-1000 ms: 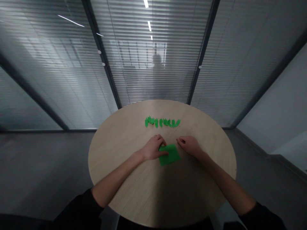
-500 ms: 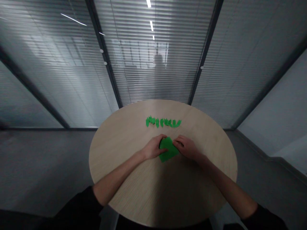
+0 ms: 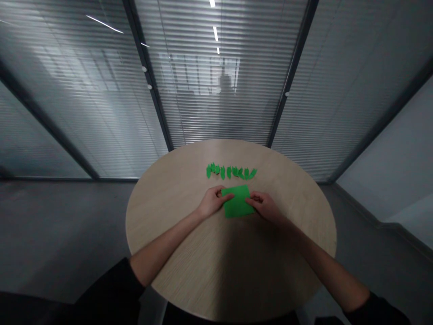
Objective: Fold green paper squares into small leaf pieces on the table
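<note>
A flat, roughly square sheet of green paper (image 3: pixel 238 206) is held over the middle of the table. My left hand (image 3: pixel 212 201) pinches its left edge, thumb on top and fingers underneath. At the right edge, my right hand (image 3: pixel 265 206) grips the sheet the same way, between thumb and fingers. Just beyond the sheet, several small green folded pieces (image 3: pixel 229 172) lie in a row. They look like paper, but their exact shape is too small to make out.
The round, light wood table (image 3: pixel 169 203) carries everything. Behind it stand glass partitions with blinds (image 3: pixel 216 122) between dark frames. A pale wall (image 3: pixel 399 167) rises on the right, and grey floor (image 3: pixel 67 225) surrounds the table.
The green sheet has turned to lie squarer to me and moved slightly away. My right hand now grips its right edge, and my left hand has shifted a little up and left.
</note>
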Demonstrator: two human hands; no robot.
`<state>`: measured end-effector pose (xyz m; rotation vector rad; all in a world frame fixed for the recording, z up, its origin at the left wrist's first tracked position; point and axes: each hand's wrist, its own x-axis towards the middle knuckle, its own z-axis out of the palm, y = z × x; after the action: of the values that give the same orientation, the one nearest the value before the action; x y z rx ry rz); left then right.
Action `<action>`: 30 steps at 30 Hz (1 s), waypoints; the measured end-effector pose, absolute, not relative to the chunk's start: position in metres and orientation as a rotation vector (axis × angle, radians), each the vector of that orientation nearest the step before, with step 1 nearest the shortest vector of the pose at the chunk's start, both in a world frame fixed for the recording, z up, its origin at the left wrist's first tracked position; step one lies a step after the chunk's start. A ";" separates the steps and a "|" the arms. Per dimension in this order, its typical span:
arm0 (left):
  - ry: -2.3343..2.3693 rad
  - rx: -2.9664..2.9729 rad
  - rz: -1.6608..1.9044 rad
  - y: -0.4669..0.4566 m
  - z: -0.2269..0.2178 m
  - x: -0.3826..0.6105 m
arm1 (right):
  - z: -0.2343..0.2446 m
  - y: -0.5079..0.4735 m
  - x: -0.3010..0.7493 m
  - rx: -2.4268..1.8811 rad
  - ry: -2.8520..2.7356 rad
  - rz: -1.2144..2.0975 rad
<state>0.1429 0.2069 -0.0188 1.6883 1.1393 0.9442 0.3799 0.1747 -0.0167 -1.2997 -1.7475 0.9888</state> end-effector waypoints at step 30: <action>0.836 1.424 0.855 0.199 -0.017 0.145 | -0.017 0.170 0.371 -1.215 -1.268 1.281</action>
<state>0.1452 0.1994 -0.0171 1.4244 0.8363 0.8546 0.3712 0.1701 -0.0173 -1.2149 -1.2680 1.2806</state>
